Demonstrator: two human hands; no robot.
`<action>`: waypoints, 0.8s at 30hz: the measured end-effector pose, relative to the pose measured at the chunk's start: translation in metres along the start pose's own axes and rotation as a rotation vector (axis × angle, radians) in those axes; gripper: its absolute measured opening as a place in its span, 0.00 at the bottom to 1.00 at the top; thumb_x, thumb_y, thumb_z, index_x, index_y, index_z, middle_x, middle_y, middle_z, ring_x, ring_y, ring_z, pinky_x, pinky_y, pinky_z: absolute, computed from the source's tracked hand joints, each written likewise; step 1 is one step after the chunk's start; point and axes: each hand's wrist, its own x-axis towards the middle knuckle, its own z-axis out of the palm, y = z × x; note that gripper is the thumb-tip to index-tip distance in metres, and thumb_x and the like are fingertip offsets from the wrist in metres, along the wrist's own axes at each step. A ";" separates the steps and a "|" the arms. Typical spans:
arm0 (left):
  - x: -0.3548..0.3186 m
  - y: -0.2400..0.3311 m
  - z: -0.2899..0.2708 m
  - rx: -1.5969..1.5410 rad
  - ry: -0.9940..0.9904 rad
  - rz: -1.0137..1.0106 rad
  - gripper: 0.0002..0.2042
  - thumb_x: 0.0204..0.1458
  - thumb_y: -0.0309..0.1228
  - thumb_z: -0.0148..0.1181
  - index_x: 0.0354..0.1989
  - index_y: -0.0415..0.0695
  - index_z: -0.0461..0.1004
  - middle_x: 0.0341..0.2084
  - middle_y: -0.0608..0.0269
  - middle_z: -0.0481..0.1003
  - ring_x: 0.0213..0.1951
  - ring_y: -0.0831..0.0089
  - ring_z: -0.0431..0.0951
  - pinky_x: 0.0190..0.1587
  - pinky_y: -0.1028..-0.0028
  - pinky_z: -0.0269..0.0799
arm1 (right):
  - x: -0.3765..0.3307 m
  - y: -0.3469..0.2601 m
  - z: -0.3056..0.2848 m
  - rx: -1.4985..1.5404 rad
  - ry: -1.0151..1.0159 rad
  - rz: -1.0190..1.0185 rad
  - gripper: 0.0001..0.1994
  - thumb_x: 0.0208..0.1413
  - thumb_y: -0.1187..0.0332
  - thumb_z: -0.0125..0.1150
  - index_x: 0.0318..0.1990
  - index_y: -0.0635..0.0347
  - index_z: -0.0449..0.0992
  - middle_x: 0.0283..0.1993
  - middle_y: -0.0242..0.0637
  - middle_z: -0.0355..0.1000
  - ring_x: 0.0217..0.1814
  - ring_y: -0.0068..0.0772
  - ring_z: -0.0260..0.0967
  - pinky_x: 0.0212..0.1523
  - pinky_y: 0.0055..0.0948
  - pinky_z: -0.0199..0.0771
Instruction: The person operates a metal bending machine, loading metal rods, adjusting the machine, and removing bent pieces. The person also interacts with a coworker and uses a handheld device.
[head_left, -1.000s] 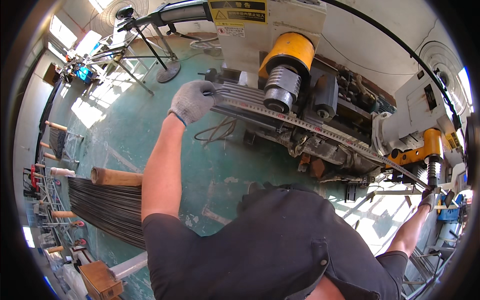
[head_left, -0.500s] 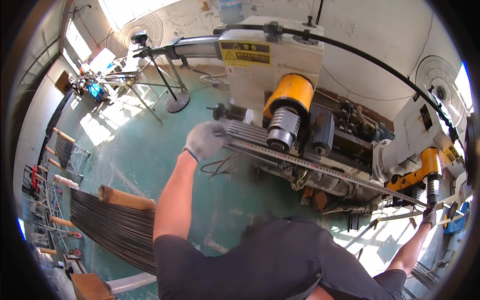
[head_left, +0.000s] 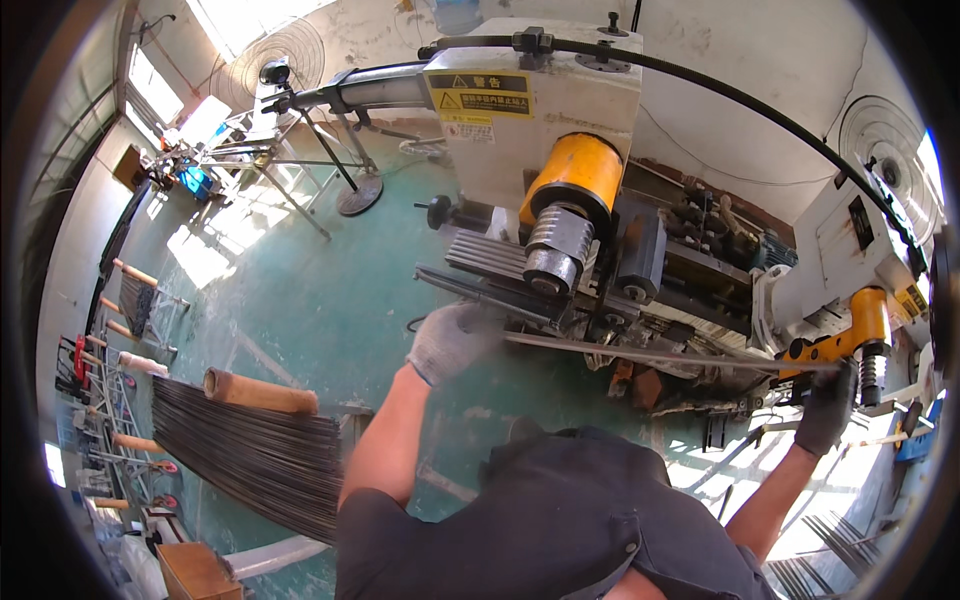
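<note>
Across the frame's middle, the gloved left hand (head_left: 455,340) and the dark-gloved right hand (head_left: 825,405) each clasped an end of a bundle of steel rods (head_left: 660,352), keeping it level before the bending machine's yellow roller head (head_left: 570,185).

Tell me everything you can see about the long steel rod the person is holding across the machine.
The rod is a thin, straight, grey metal bar, dull and unpainted. It lies nearly level in front of the machine, sloping slightly down to the right. The left hand, in a light grey glove, grips one end; the right hand, in a dark glove, grips the other. Its middle passes just below the yellow-capped roller head; whether it rests on the bed there is unclear.
</note>
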 end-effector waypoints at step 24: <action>0.167 -0.013 -0.002 0.356 0.292 0.385 0.09 0.57 0.35 0.73 0.40 0.44 0.87 0.43 0.51 0.85 0.48 0.47 0.84 0.51 0.54 0.79 | -0.155 0.061 0.473 -0.448 -1.278 -0.403 0.14 0.57 0.67 0.75 0.50 0.54 0.84 0.39 0.35 0.81 0.41 0.45 0.82 0.40 0.43 0.83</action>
